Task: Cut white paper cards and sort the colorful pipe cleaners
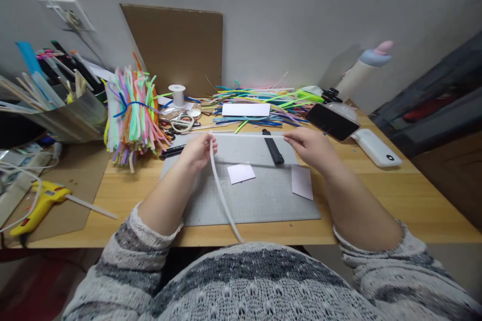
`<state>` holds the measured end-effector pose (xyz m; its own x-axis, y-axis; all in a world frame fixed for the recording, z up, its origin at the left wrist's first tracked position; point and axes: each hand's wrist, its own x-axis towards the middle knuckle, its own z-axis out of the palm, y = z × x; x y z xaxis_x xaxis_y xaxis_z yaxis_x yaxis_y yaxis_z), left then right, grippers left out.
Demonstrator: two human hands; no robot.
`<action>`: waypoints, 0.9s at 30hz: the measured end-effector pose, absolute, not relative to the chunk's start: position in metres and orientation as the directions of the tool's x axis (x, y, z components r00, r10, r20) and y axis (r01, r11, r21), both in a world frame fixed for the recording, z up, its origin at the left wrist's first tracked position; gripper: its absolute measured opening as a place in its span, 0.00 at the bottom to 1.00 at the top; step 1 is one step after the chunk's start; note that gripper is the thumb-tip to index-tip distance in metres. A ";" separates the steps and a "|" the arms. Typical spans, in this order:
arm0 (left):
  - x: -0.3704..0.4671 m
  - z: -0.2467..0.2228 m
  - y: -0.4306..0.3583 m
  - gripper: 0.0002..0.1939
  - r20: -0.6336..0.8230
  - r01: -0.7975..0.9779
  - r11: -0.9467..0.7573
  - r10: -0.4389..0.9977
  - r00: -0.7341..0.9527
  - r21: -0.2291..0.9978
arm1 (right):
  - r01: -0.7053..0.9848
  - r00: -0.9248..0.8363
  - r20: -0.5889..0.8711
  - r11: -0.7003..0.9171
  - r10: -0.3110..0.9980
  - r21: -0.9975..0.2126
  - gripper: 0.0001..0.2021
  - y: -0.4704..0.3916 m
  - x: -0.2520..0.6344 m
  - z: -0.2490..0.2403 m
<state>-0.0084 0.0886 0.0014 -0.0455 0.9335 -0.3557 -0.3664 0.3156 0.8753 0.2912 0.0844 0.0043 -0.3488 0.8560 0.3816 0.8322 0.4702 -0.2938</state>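
A long, narrow white strip [223, 194] is stretched between my two hands above the grey cutting mat [241, 208]; whether it is tape or cord I cannot tell. My left hand [201, 151] pinches it, and its loose end curves down toward my body. My right hand [309, 148] grips the other end with closed fingers. Below the taut stretch lies a black utility knife [273, 149] on the mat. Two small white cards are near it: one card [241, 173] mid-mat, the other card [302, 182] by the mat's right edge.
A bundle of colourful pipe cleaners [135, 115] stands at left, with more loose pipe cleaners [256, 95] along the back. A yellow glue gun [39, 205] lies far left. Scissors [183, 123] and a thread spool [176, 95] sit behind; a phone [333, 121] and white power bank [377, 148] right.
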 end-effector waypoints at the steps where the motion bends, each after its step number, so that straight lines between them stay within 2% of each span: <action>1: -0.008 0.006 0.087 0.05 -0.343 -0.360 0.310 0.939 -0.030 0.880 | 0.827 -0.337 0.382 0.464 0.861 -0.317 0.13 0.083 0.295 0.003; 5: -0.012 0.024 0.080 0.09 -0.332 -0.282 0.330 0.942 0.044 0.901 | 0.793 -0.294 0.413 0.461 0.862 -0.398 0.12 0.076 0.308 -0.006; 8: -0.020 0.031 0.074 0.10 -0.410 -0.168 0.427 0.903 0.127 0.889 | 0.777 -0.299 0.404 0.466 0.865 -0.424 0.12 0.073 0.312 -0.014; 12: -0.029 0.025 0.065 0.09 -0.531 -0.063 0.548 0.829 0.176 0.834 | 0.740 -0.409 0.271 0.491 0.871 -0.460 0.12 0.073 0.317 -0.021; 16: -0.019 0.007 0.059 0.10 -0.522 -0.150 0.540 0.841 0.146 0.828 | 0.728 -0.474 0.118 0.464 0.873 -0.505 0.12 0.074 0.325 -0.024; 21: 0.005 -0.014 0.059 0.08 -0.477 -0.287 0.484 0.873 0.099 0.827 | 0.769 -0.400 0.092 0.388 0.912 -0.507 0.12 0.076 0.334 -0.024; 27: 0.007 -0.036 0.064 0.04 -0.407 -0.326 0.388 0.914 0.012 0.862 | 0.817 -0.332 0.050 0.314 0.942 -0.483 0.13 0.082 0.340 -0.030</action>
